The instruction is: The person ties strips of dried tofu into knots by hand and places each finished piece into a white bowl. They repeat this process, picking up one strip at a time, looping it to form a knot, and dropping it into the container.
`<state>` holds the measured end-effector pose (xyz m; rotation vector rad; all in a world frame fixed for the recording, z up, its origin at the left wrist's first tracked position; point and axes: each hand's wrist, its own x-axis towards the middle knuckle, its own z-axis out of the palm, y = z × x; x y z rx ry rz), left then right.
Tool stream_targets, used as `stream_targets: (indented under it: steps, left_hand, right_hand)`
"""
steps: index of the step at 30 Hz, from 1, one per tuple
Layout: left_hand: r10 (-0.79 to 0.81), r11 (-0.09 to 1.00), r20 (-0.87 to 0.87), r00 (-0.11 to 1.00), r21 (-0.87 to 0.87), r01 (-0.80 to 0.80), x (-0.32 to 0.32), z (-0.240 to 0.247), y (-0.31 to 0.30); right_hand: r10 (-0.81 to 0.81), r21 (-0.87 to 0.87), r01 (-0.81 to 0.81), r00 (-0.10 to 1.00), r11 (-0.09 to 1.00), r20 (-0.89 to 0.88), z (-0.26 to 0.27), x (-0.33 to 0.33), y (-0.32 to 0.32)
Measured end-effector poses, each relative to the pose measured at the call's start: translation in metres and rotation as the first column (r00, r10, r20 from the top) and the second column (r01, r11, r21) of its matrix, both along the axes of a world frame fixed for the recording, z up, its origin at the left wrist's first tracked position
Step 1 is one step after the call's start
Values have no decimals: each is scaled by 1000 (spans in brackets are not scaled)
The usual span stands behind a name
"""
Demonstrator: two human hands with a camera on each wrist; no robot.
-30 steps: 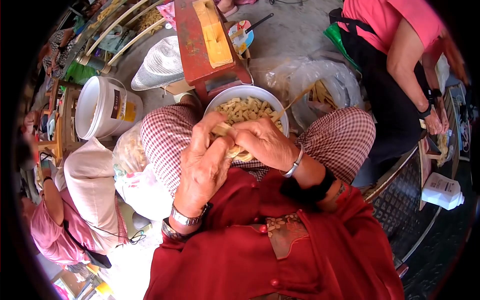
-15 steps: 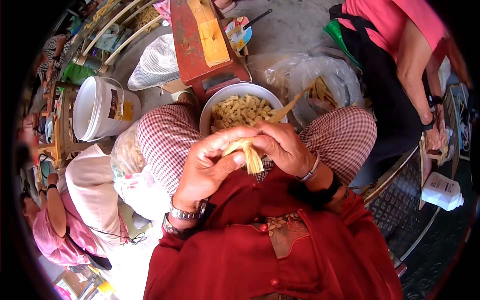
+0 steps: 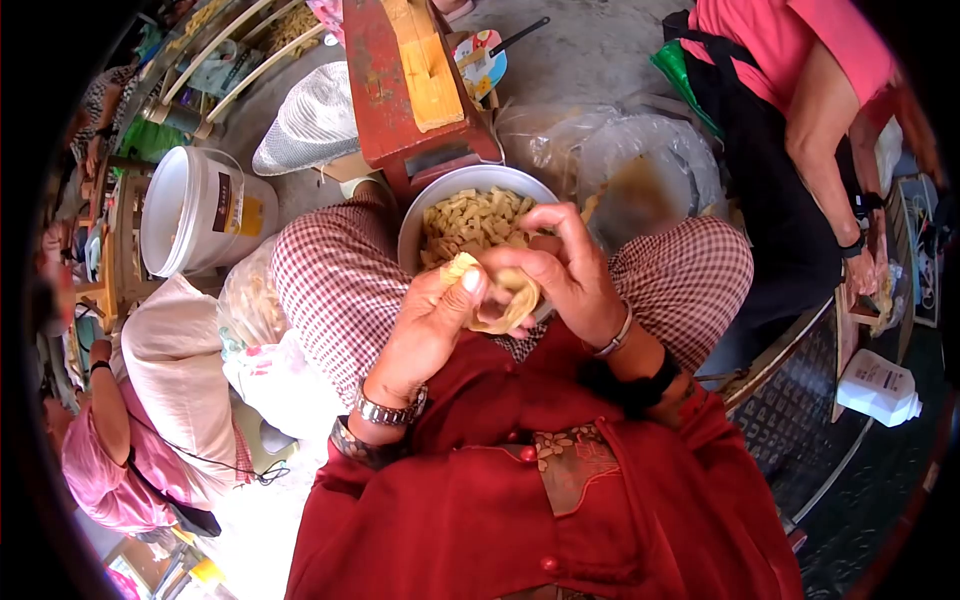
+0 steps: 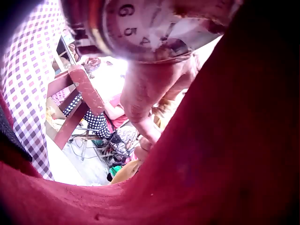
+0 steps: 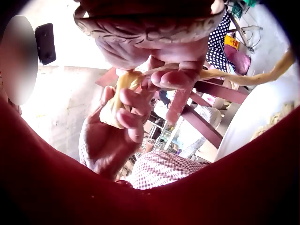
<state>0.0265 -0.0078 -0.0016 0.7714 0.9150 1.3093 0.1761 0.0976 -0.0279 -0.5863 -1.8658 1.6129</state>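
Note:
A pale yellow, flat fibrous strip (image 3: 523, 302) is bent into a loop between the two hands, above the lap. My left hand (image 3: 420, 330) pinches its folded end under the thumb. My right hand (image 3: 582, 285) holds the strip on the other side, with fingers curled around it. In the right wrist view, a twisted tail of the strip (image 5: 234, 78) runs out from the right hand past the bowl. A white bowl (image 3: 408, 238) of short, pale yellow folded pieces (image 3: 475, 215) stands just beyond the hands. In the left wrist view, the sleeve hides much of the left hand.
Right of the bowl lies an open clear plastic bag (image 3: 690, 165). Behind stands a red wooden bench (image 3: 385, 110) with a yellow wood block (image 3: 428, 75) on top. A white bucket (image 3: 180, 215) and a woven hat (image 3: 312, 120) are to the left. Other people sit at both sides.
The hands have drawn apart slightly, and the bundle has opened into a loop around the fingers. The strip's tail, which crossed toward the plastic bag, is now a blur there.

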Motion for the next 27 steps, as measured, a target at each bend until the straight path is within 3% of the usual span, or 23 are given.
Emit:
stream_targets:
  steps: [1, 3, 5, 7, 9, 11, 15, 16, 19, 21, 24, 27]
  left_hand:
    - [-52, 996, 213, 976, -60, 66, -1, 4, -2]
    - [-52, 995, 242, 969, -74, 72, -2, 5, 2]
    - [-27, 996, 317, 948, -78, 54, -5, 2, 4]
    - [19, 997, 412, 911, -77, 14, -10, -1, 3]
    - [-3, 1000, 506, 862, 18, -7, -19, -10, 0]
    - [149, 987, 536, 831, -29, -158, -28, -8, -6]
    - [226, 974, 437, 871, -95, -205, -33, -1, -1]
    - [328, 944, 368, 870, -160, -288, -28, 6, 4]
    - [229, 964, 20, 973, -144, -224, -33, -8, 2]
    - [224, 921, -209, 952, -273, -277, -31, -13, 2]
    - [196, 918, -294, 936, -281, -281, -32, -18, 0]
    - [253, 917, -242, 937, -248, -312, -31, -22, 0]
  right_hand:
    - [3, 8, -3, 1000, 1000, 17, -1, 2, 2]
    - [-6, 129, 14, 998, 992, -66, -6, 3, -1]
    - [2, 134, 11, 995, 991, -96, -13, 8, -1]
    - [-89, 204, 61, 988, 977, 128, -3, 22, 6]
    - [-189, 267, 150, 974, 952, 128, -10, 36, 14]
    - [-228, 237, 190, 963, 953, 143, -15, 48, 21]
    - [-172, 262, 145, 982, 954, 81, -19, 37, 21]
    - [-160, 213, 134, 981, 968, 112, -19, 34, 20]
    - [-107, 84, 92, 976, 992, 190, -19, 29, 15]
    - [-58, 30, 53, 973, 998, 222, -23, 25, 14]
    - [29, -3, -29, 962, 1000, 271, -27, 13, 9]
    - [212, -433, -80, 940, 898, 267, -9, -5, -3]
